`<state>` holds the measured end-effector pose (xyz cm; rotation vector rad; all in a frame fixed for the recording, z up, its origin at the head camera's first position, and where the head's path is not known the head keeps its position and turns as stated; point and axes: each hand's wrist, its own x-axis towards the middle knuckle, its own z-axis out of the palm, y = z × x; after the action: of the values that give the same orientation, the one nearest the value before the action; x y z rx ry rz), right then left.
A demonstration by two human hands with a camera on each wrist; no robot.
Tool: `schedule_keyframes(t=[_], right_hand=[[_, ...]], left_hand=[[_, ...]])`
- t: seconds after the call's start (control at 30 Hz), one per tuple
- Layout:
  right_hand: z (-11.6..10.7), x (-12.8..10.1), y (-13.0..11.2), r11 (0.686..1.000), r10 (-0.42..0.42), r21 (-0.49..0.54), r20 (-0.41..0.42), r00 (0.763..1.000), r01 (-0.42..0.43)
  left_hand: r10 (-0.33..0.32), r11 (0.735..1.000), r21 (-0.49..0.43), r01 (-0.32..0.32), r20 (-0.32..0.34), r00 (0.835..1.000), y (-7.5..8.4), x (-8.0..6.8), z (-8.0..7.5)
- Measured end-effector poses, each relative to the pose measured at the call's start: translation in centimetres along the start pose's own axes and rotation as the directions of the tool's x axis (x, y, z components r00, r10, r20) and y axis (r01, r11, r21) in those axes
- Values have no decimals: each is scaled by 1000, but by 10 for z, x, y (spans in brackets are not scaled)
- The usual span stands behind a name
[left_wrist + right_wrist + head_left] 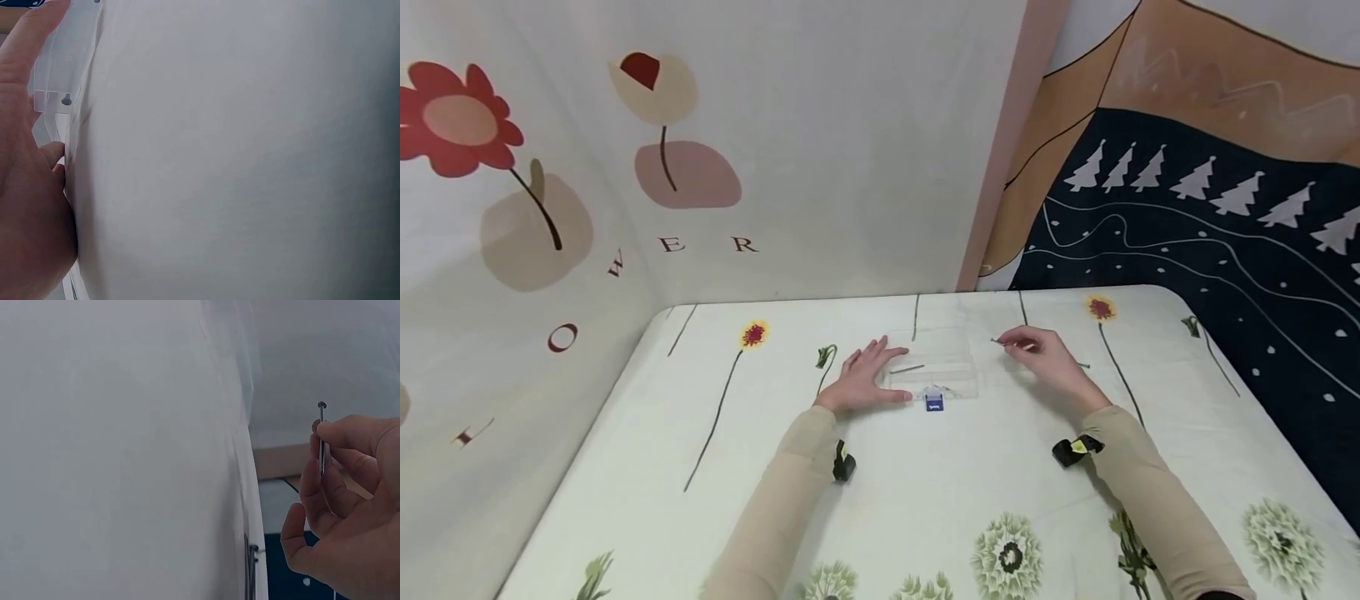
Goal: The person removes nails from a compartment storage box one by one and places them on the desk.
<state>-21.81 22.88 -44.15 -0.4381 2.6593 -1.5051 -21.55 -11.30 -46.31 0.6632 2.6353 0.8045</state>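
A clear plastic compartment box [951,354] lies on the table, a blue tag [934,403] at its front edge. My left hand [867,379] rests at its left side, thumb stretched along the front and the other fingers spread over the left part. One long nail [907,369] lies inside, with small thin pieces near the front. To the right of the box, my right hand [1037,354] pinches a metal nail [322,447] between thumb and fingertips. In the right wrist view its head points up and its tip down.
More nails [252,569] lie on the table beyond the right hand, partly hidden by it in the head view. The flower-printed cloth [925,483] covers the table. Printed curtains [850,150] hang behind and at the sides.
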Motion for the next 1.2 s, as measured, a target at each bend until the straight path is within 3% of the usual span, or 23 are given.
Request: schedule_keyframes(t=[0.43,0.8,1.2], right_hand=[[-32,-14,14,990,54,-123,-66,996,-62],[-57,-20,30,978,99,-185,-13,995,-99],[-63,-17,42,964,161,-215,-7,987,-159]], left_hand=[[-15,1000,16,15,12,1000,3,-1,-1],[-6,1000,20,6,7,1000,3,-2,-2],[-14,1000,22,14,16,1000,4,-2,-3]])
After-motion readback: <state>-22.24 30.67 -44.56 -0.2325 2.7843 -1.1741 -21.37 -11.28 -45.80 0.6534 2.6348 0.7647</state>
